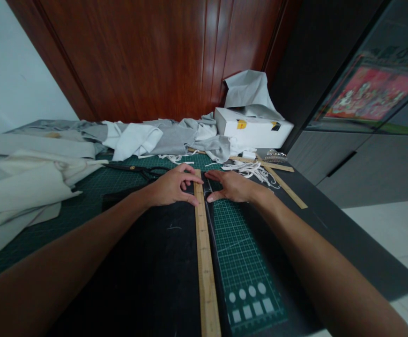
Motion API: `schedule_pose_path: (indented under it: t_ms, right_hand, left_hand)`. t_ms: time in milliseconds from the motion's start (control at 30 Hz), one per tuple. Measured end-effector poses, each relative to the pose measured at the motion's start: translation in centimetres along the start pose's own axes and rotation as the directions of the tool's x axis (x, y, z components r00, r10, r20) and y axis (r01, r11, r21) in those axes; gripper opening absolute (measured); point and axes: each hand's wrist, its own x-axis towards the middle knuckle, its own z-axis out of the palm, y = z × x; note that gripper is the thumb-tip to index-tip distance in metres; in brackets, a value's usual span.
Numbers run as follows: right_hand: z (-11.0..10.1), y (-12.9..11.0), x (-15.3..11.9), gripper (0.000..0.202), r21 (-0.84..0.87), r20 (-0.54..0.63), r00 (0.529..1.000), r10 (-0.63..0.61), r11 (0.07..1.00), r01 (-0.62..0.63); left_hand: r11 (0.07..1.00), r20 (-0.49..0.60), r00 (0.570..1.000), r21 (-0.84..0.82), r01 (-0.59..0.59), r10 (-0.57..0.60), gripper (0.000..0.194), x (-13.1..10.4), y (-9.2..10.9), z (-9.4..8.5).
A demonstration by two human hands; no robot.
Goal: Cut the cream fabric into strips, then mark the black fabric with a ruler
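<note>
A long wooden ruler lies lengthwise on black fabric that covers much of the table's middle. My left hand rests at the ruler's far end, thumb and fingers apart, with fingertips touching its left side. Just right of the ruler, my right hand lies low with its thumb and fingers spread, fingertips at the fabric's edge; whether they press on it, I cannot tell. A small white chalk mark shows on the fabric left of the ruler. Underneath is a green cutting mat with a white grid.
Black scissors lie beyond my left hand. Cream cloth is piled at left, grey and white scraps along the back. A white box, white cords and another wooden ruler occupy the back right.
</note>
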Motion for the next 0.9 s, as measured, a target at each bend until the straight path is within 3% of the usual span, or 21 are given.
schedule_pose_path:
  t_ms: [333,900]
  right_hand:
    - [-0.20,0.47,0.35,0.092,-0.053,0.045,0.999,-0.020,0.998,0.022]
    - [-0.08,0.37,-0.13,0.090,-0.055,0.013,1.000,-0.017,0.998,0.018]
  left_hand:
    - [1.000,-0.007,1.000,0.013,-0.005,0.005,0.066,0.04,0.02,0.07]
    - [0.999,-0.024,1.000,0.051,-0.004,0.005,0.067,0.29,0.34,0.23]
